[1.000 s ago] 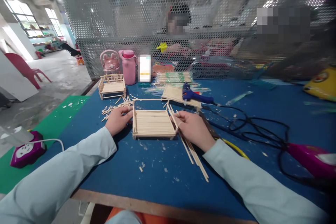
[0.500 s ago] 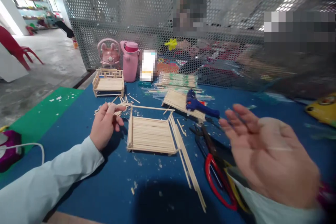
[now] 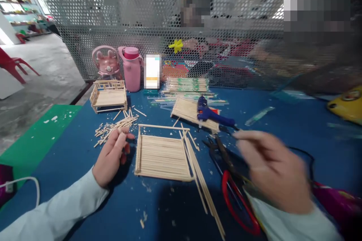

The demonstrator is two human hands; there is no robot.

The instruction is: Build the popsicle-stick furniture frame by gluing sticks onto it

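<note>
A flat panel of glued wooden sticks (image 3: 161, 151) lies on the blue table mat (image 3: 85, 147) in front of me. My left hand (image 3: 111, 155) rests on the mat just left of the panel, fingers loosely curled, nothing visibly in it. My right hand (image 3: 271, 167) hovers over the mat to the right, smeared by motion, above red-handled scissors (image 3: 236, 199). Long loose sticks (image 3: 199, 175) lie along the panel's right edge. A blue glue gun (image 3: 212, 115) rests on a second stick panel (image 3: 189, 111) behind.
A small finished stick bench (image 3: 109, 96) stands at the back left, with short stick offcuts (image 3: 113, 128) near it. Pink bottles (image 3: 131, 67) and a pack of sticks (image 3: 186, 83) line the perforated screen (image 3: 113, 26). Other people sit behind the screen. Black cable (image 3: 307, 154) runs right.
My right hand left the panel's right edge, lifted open toward the camera, then dropped lower and turned over the scissors. My left hand drew back from the panel's left edge. The view shifted right.
</note>
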